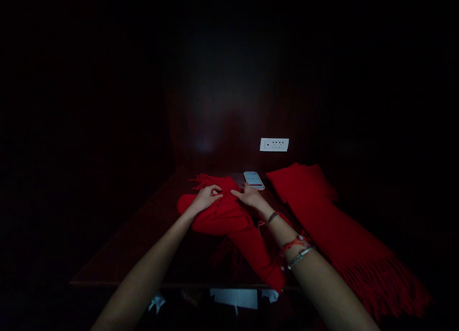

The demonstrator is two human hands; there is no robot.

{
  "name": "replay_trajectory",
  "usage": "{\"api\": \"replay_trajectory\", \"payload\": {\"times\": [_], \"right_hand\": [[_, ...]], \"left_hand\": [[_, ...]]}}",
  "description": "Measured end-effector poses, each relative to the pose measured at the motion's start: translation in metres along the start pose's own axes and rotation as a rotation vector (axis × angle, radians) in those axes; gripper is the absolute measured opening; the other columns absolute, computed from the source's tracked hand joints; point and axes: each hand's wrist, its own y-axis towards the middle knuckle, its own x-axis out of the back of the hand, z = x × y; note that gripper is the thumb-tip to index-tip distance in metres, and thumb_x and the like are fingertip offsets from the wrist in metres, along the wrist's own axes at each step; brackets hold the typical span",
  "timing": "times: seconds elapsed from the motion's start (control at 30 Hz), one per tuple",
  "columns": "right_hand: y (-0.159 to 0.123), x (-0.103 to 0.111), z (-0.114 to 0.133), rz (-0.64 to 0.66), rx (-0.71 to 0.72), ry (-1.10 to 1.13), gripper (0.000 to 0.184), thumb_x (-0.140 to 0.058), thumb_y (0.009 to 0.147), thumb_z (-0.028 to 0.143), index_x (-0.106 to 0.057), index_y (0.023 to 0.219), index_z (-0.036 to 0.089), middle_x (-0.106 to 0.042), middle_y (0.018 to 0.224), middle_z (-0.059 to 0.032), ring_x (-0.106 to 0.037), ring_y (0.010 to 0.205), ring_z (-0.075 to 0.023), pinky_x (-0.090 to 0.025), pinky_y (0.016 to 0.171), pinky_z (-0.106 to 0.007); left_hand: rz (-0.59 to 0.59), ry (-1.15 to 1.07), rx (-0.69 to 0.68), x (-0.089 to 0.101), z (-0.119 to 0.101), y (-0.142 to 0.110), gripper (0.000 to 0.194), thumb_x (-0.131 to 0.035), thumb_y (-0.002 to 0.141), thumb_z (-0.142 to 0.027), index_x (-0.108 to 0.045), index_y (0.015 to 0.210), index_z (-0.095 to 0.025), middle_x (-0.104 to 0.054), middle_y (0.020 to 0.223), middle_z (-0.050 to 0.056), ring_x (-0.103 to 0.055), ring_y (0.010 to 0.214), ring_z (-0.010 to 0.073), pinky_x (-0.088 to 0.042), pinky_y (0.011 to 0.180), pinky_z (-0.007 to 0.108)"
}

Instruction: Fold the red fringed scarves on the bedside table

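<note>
A red scarf [222, 221] lies bunched on a dark table [143, 247], left of and nearer than the phone [254, 179]. The left hand [205, 198], fingers curled, and right hand [251, 197], thumb extended, touch its top; I cannot tell whether either grips. Right of the phone lies another scarf [333, 226], fringed; above the phone, slightly right, is a socket [274, 144].

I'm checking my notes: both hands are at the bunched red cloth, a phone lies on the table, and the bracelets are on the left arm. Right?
The bracelets are on the right arm, not the left, as the head view shows. Otherwise right: left hand and right hand at the bunched red cloth, phone on the table.
</note>
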Motion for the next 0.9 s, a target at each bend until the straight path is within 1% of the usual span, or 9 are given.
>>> {"api": "replay_trajectory", "payload": {"times": [0.13, 0.23, 0.3, 0.33, 0.4, 0.57, 0.6, 0.73, 0.9], "right_hand": [[0.012, -0.017, 0.011, -0.099, -0.082, 0.171, 0.03, -0.061, 0.061, 0.029, -0.056, 0.087, 0.015, -0.062, 0.085, -0.0072, -0.056, 0.073, -0.0166, -0.041, 0.062, -0.023], [0.01, 0.008, -0.002, -0.224, -0.107, 0.19, 0.015, -0.048, 0.069, 0.02, -0.059, 0.079, 0.017, -0.063, 0.083, -0.0039, -0.056, 0.074, -0.0142, -0.041, 0.063, -0.021], [0.002, 0.035, -0.022, -0.323, -0.141, 0.191, 0.022, -0.043, 0.072, 0.021, -0.058, 0.087, 0.017, -0.062, 0.087, -0.0048, -0.056, 0.077, -0.0143, -0.041, 0.063, -0.021], [-0.004, 0.047, -0.033, -0.358, -0.166, 0.187, 0.027, -0.04, 0.074, 0.022, -0.057, 0.093, 0.016, -0.062, 0.087, -0.0062, -0.056, 0.075, -0.0148, -0.042, 0.061, -0.022], [-0.018, 0.066, -0.053, -0.408, -0.173, 0.13, 0.027, -0.041, 0.073, 0.021, -0.058, 0.093, 0.015, -0.062, 0.088, -0.0055, -0.056, 0.078, -0.0141, -0.041, 0.063, -0.021], [-0.037, 0.072, -0.06, 0.403, -0.063, -0.234, 0.016, -0.052, 0.059, 0.007, -0.064, 0.064, 0.017, -0.063, 0.064, -0.0004, -0.057, 0.063, -0.0127, -0.039, 0.057, -0.018], [-0.034, 0.07, -0.055, 0.4, -0.05, -0.285, 0.014, -0.052, 0.062, 0.01, -0.064, 0.066, 0.017, -0.063, 0.066, -0.0014, -0.057, 0.064, -0.0129, -0.039, 0.058, -0.018], [-0.007, 0.049, -0.027, -0.048, 0.001, -0.388, 0.027, -0.041, 0.076, 0.029, -0.059, 0.092, 0.017, -0.06, 0.093, -0.009, -0.055, 0.082, -0.017, -0.04, 0.067, -0.024], [0.022, 0.012, -0.01, 0.143, 0.05, -0.321, 0.024, -0.054, 0.068, 0.03, -0.062, 0.082, 0.012, -0.062, 0.084, -0.0133, -0.057, 0.079, -0.0225, -0.039, 0.061, -0.027]], "left_hand": [[-0.019, -0.013, 0.023, -0.003, -0.001, 0.003, 0.007, -0.056, 0.06, -0.021, -0.059, 0.06, -0.015, -0.056, 0.058, -0.001, -0.05, 0.058, 0.0123, -0.038, 0.057, 0.021], [-0.299, 0.083, 0.137, 0.026, 0.001, 0.006, 0.011, -0.05, 0.066, -0.023, -0.057, 0.067, -0.015, -0.056, 0.063, 0.0, -0.05, 0.063, 0.0133, -0.037, 0.058, 0.021], [-0.525, 0.227, 0.261, 0.051, 0.004, 0.006, 0.015, -0.045, 0.07, -0.025, -0.056, 0.075, -0.016, -0.058, 0.071, 0.002, -0.052, 0.069, 0.0146, -0.037, 0.06, 0.022], [-0.539, 0.255, 0.275, 0.06, 0.005, 0.005, 0.017, -0.043, 0.071, -0.024, -0.056, 0.08, -0.017, -0.058, 0.077, 0.003, -0.052, 0.074, 0.0156, -0.037, 0.061, 0.022], [-0.452, 0.301, 0.306, 0.069, 0.005, 0.001, 0.011, -0.048, 0.067, -0.023, -0.057, 0.073, -0.018, -0.059, 0.074, 0.003, -0.053, 0.071, 0.0167, -0.037, 0.059, 0.023], [-0.083, 0.463, 0.432, 0.043, -0.005, -0.009, 0.006, -0.062, 0.052, -0.019, -0.056, 0.052, -0.017, -0.06, 0.064, 0.007, -0.056, 0.066, 0.0224, -0.041, 0.061, 0.03], [-0.091, 0.542, 0.411, 0.036, -0.009, -0.01, 0.008, -0.061, 0.056, -0.024, -0.059, 0.06, -0.017, -0.061, 0.072, 0.009, -0.056, 0.073, 0.025, -0.041, 0.065, 0.033], [-0.153, 0.754, 0.177, 0.013, -0.014, -0.008, 0.039, -0.038, 0.077, -0.042, -0.053, 0.101, -0.015, -0.054, 0.103, 0.015, -0.048, 0.097, 0.0272, -0.037, 0.078, 0.038], [-0.012, 0.359, 0.121, 0.0, 0.0, 0.0, 0.023, -0.048, 0.073, -0.028, -0.059, 0.088, -0.015, -0.062, 0.087, 0.007, -0.056, 0.081, 0.0183, -0.039, 0.073, 0.025]]}}
